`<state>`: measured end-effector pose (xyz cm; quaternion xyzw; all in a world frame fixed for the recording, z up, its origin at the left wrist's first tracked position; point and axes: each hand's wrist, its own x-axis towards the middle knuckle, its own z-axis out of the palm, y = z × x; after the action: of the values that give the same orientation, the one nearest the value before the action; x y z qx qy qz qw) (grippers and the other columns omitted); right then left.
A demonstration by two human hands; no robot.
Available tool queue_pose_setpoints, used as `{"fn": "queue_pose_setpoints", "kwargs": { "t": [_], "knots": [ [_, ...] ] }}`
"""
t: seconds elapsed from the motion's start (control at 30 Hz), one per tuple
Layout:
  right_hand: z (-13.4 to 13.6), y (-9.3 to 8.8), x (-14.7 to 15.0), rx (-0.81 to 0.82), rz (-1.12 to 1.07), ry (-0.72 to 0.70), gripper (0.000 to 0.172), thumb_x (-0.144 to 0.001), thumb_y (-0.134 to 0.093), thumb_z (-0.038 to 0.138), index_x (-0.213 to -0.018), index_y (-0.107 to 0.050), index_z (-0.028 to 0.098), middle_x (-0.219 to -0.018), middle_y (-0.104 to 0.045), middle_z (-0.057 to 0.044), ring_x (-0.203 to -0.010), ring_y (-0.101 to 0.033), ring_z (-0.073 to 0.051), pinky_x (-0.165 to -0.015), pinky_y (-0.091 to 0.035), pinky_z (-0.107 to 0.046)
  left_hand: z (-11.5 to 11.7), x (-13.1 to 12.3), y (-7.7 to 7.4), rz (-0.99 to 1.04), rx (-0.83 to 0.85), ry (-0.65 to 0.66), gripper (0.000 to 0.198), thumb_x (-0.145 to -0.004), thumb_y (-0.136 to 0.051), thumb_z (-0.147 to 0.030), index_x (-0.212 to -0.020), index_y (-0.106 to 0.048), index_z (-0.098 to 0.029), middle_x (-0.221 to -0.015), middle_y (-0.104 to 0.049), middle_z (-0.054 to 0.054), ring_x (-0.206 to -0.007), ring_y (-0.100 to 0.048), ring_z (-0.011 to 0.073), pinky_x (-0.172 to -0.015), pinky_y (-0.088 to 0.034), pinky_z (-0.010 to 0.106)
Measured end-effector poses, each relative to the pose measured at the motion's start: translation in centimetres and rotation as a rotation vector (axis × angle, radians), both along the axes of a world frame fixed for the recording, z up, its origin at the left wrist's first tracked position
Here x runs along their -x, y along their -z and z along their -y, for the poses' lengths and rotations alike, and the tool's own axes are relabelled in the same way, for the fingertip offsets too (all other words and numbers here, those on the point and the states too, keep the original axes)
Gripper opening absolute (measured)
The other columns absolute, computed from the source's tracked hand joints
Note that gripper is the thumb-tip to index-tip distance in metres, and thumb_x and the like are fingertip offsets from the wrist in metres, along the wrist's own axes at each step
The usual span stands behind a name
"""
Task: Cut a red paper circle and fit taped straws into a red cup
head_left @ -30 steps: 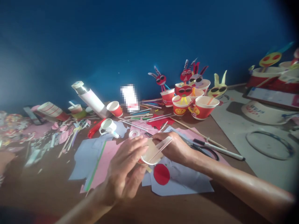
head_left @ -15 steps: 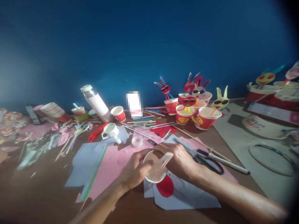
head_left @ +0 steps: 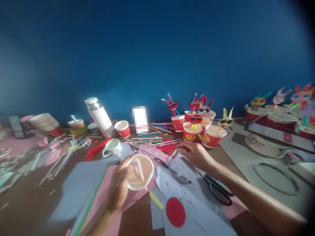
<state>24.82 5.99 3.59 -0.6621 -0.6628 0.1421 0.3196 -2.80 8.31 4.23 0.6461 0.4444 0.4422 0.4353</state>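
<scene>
My left hand (head_left: 119,186) grips a white paper cup (head_left: 139,172) tilted with its mouth toward me, and a pale straw lies inside it. My right hand (head_left: 194,154) reaches forward over the papers near a red paper scrap (head_left: 167,148) and the loose straws (head_left: 150,143); its fingers are curled, and what they touch is hidden. A red paper circle (head_left: 175,212) lies on grey paper (head_left: 197,213) below the cup. A pen (head_left: 172,170) lies between my hands, and black scissors (head_left: 218,191) rest under my right forearm.
Red cups with bunny-face puppets (head_left: 197,126) stand at the back by the blue wall. A white thermos (head_left: 100,117), a white mug (head_left: 112,148), a red cup (head_left: 123,128) and a cup stack (head_left: 46,124) sit at left. More puppet cups (head_left: 278,113) and a grey board (head_left: 265,157) are at right.
My right hand let go of the cup and moved forward toward the straws. My left hand kept the cup, lifting and turning its mouth toward me. The view tilted upward.
</scene>
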Motion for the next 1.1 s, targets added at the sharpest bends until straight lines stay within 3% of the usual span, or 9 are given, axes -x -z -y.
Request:
{"fn": "queue_pose_setpoints", "kwargs": {
  "t": [0.13,0.27,0.33,0.47,0.63,0.77,0.87,1.0,1.1],
  "knots": [
    [-0.8,0.1,-1.7,0.031,0.073,0.11,0.025,-0.082,-0.048,0.029,-0.086,-0.069,0.019,-0.068,-0.07,-0.002,-0.062,-0.062,-0.016,-0.058,-0.043,-0.024,-0.4,1.6,-0.4,0.133,-0.008,-0.141,0.016,-0.077,-0.052,-0.029,-0.076,-0.065,-0.02,-0.065,-0.065,0.002,-0.092,-0.061,0.0259,-0.084,-0.049,0.035],
    [-0.9,0.5,-1.7,0.061,0.148,0.118,0.023,-0.08,-0.049,0.027,-0.084,-0.07,0.021,-0.068,-0.07,-0.002,-0.064,-0.063,-0.017,-0.058,-0.041,-0.024,-0.7,2.4,-1.1,0.235,0.004,-0.224,0.012,-0.073,-0.054,-0.029,-0.065,-0.058,-0.02,-0.063,-0.062,0.001,-0.077,-0.063,0.0225,-0.066,-0.054,0.03],
    [-0.9,0.5,-1.2,0.064,0.175,0.092,0.022,-0.08,-0.049,0.026,-0.083,-0.07,0.021,-0.072,-0.07,-0.001,-0.066,-0.063,-0.016,-0.059,-0.041,-0.024,-1.0,3.2,-1.2,0.314,0.003,-0.334,0.012,-0.072,-0.054,-0.027,-0.062,-0.054,-0.02,-0.06,-0.059,-0.002,-0.068,-0.062,0.0185,-0.06,-0.054,0.027],
    [-1.3,0.4,0.0,0.05,0.214,0.051,0.02,-0.08,-0.05,0.027,-0.079,-0.07,0.022,-0.072,-0.069,-0.002,-0.066,-0.062,-0.016,-0.058,-0.039,-0.024,-2.2,5.6,-1.7,0.409,-0.128,-0.512,0.009,-0.075,-0.045,-0.023,-0.069,-0.051,-0.021,-0.063,-0.061,-0.007,-0.071,-0.063,0.0152,-0.068,-0.054,0.027],
    [-2.1,-0.6,0.5,-0.002,0.208,0.057,0.019,-0.08,-0.051,0.028,-0.077,-0.069,0.021,-0.075,-0.07,-0.001,-0.067,-0.062,-0.015,-0.058,-0.04,-0.022,-3.0,6.7,-2.0,0.309,-0.177,-0.352,0.014,-0.081,-0.038,-0.024,-0.069,-0.047,-0.022,-0.065,-0.061,-0.007,-0.077,-0.063,0.0167,-0.073,-0.053,0.03],
    [-1.2,-1.9,-1.6,-0.068,0.187,0.213,0.027,-0.085,-0.044,0.034,-0.085,-0.066,0.019,-0.067,-0.067,-0.001,-0.059,-0.06,-0.015,-0.055,-0.04,-0.022,-2.6,5.7,-0.6,0.405,-0.034,-0.329,0.015,-0.08,-0.045,-0.028,-0.071,-0.055,-0.021,-0.066,-0.063,-0.004,-0.074,-0.063,0.0174,-0.069,-0.053,0.028],
    [0.0,-2.3,-3.3,-0.04,0.282,0.314,0.029,-0.086,-0.042,0.036,-0.089,-0.066,0.02,-0.072,-0.069,-0.002,-0.063,-0.061,-0.015,-0.058,-0.041,-0.023,-2.0,5.1,0.6,0.469,0.079,-0.308,0.017,-0.077,-0.051,-0.031,-0.087,-0.062,-0.021,-0.073,-0.067,0.0,-0.08,-0.064,0.0214,-0.068,-0.054,0.03],
    [0.7,-0.4,-3.9,0.212,0.537,0.299,0.028,-0.084,-0.045,0.035,-0.079,-0.069,0.021,-0.075,-0.07,-0.005,-0.066,-0.063,-0.02,-0.055,-0.038,-0.027,-1.2,4.3,1.2,0.49,0.195,-0.147,0.037,-0.074,-0.056,-0.034,-0.106,-0.059,-0.018,-0.086,-0.069,0.005,-0.088,-0.063,0.0257,-0.067,-0.054,0.032],
    [0.7,1.8,-3.8,0.301,0.601,0.295,0.026,-0.081,-0.049,0.035,-0.07,-0.067,0.019,-0.07,-0.07,-0.01,-0.061,-0.064,-0.025,-0.05,-0.036,-0.03,-0.8,3.6,1.5,0.453,0.201,-0.139,0.041,-0.073,-0.058,-0.037,-0.109,-0.059,-0.017,-0.093,-0.068,0.005,-0.088,-0.062,0.0254,-0.068,-0.053,0.032]
  ]
}}
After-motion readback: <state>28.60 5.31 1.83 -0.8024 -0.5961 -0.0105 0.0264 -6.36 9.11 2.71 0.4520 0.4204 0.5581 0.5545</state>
